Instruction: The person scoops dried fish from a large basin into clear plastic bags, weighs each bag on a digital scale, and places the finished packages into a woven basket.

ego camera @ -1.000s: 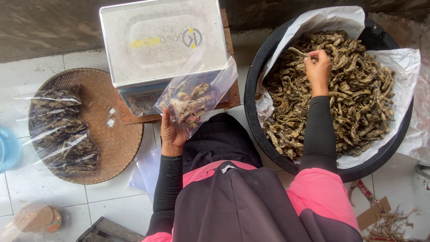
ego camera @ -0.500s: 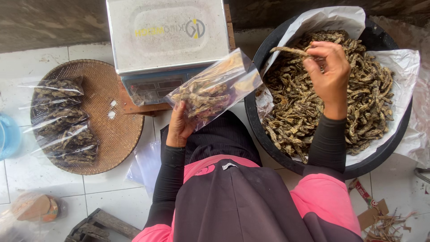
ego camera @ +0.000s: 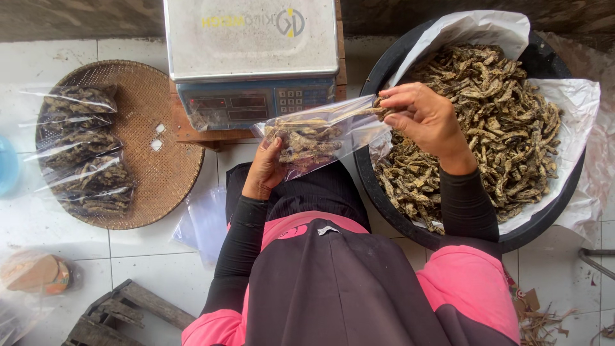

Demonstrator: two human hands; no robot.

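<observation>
Clear plastic bag [ego camera: 320, 134] gripped by left hand [ego camera: 266, 170], right hand [ego camera: 426, 118] fingers pinching dried fish [ego camera: 375, 114].

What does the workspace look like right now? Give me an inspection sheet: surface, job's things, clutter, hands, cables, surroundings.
Surface: white tiled floor, grubby in places.
Job's things: clear plastic bag partly filled with dried fish; black tub lined with white plastic, full of dried fish; weighing scale, its platform bare.
Clutter: round woven tray with several filled bags; loose empty bags on the floor; wooden piece at lower left.
Hands: left hand holds the bag's lower end; right hand at the bag's mouth, pinching a dried fish in its grip.
Cables: nothing seen.
Surroundings: dark wall along the top; no other people in view.
</observation>
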